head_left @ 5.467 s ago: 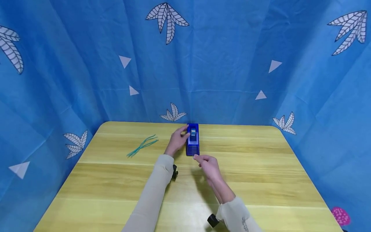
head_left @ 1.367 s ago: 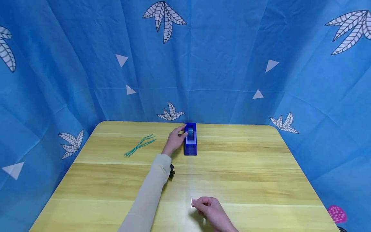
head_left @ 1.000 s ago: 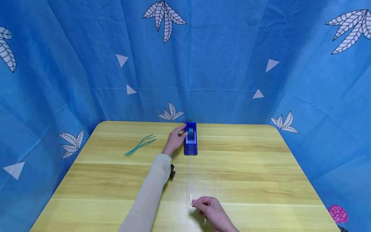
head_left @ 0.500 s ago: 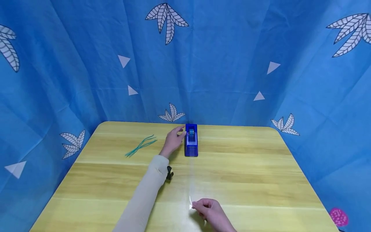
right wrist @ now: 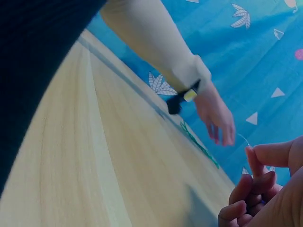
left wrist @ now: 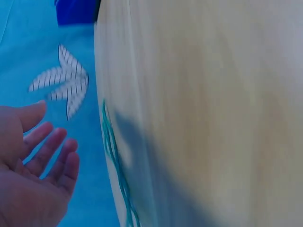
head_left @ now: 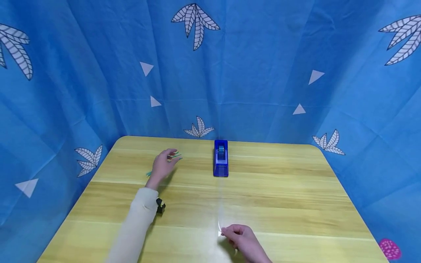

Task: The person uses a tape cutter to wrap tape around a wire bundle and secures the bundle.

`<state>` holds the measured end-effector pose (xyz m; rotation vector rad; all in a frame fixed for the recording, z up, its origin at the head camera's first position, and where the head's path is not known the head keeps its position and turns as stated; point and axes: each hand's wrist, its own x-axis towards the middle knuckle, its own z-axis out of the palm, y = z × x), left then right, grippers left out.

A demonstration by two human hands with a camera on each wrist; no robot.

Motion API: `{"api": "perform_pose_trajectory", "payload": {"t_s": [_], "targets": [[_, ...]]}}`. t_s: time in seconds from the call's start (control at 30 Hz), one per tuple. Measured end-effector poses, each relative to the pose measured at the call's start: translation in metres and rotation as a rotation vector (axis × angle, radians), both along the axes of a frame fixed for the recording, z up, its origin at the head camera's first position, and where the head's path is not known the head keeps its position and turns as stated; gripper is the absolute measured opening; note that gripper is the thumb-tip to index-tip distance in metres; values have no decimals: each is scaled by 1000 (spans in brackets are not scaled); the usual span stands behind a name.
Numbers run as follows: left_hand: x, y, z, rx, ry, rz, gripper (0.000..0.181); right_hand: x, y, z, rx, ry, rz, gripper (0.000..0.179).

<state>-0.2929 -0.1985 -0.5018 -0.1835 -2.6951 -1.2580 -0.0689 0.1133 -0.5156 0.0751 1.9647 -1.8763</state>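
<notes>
My left hand (head_left: 162,166) hovers over a bunch of thin green strings (left wrist: 124,184) at the back left of the table, fingers spread loosely around nothing. In the head view the hand covers the strings' middle, and only their ends show. At the back centre stands a blue tape dispenser (head_left: 220,170) with a roll of tape (head_left: 221,149) in it. Near the front, my right hand (head_left: 243,239) pinches the end of a clear strip of tape (head_left: 219,225) between thumb and forefinger. The strip runs faintly from the dispenser to those fingertips.
The wooden table (head_left: 279,190) has blue patterned curtain (head_left: 263,73) along its back and sides. A black wrist mount (head_left: 160,206) sits on the left sleeve, and dark cloth fills the left of the right wrist view.
Earlier the right hand drew the tape from the dispenser toward the front. Since then the left hand has let go of the dispenser and moved left over the strings, while the right hand stays put.
</notes>
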Motion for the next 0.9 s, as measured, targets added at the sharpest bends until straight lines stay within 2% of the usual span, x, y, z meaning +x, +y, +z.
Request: {"api": "perform_pose_trajectory", "payload": {"t_s": [0.1, 0.2, 0.37, 0.7, 0.9], "targets": [[8, -26, -2, -3, -16, 32, 45, 1, 1, 0, 8, 3, 4, 36], [15, -48, -6, 16, -67, 63, 46, 1, 2, 1, 16, 5, 0, 37], [23, -73, -11, 38, -145, 107, 47, 2, 1, 2, 17, -8, -13, 37], [28, -80, -15, 0, -207, 103, 45, 2, 3, 2, 11, -5, -22, 35], [29, -85, -17, -15, -201, 169, 41, 2, 4, 1, 13, -4, -1, 38]]}}
